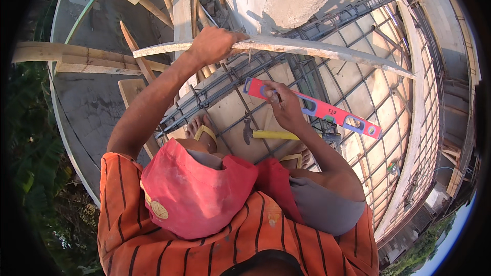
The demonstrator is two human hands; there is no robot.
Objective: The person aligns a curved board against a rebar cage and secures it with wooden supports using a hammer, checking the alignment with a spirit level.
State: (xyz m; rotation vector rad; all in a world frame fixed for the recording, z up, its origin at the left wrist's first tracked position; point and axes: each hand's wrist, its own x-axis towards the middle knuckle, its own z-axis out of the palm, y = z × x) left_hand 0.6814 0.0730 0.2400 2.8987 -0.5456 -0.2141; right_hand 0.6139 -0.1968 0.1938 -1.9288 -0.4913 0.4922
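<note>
My left hand (214,46) is wrapped over a long, pale wooden board (317,51) that runs across the view above the steel bars. A thin nail or pin seems to stick down from the board just right of this hand. My right hand (284,105) grips a red spirit level (335,114) near its left end; the level slants down to the right, below the board. Under the level, a hammer with a yellow handle (276,135) lies on the rebar by my feet.
A grid of rebar (353,79) over pale panels stretches to the right, with another long board (409,138) across it. Wooden beams (92,57) jut out at the left. A rough concrete block (302,0) stands at the far side. A tape measure-like item (392,168) rests on the grid.
</note>
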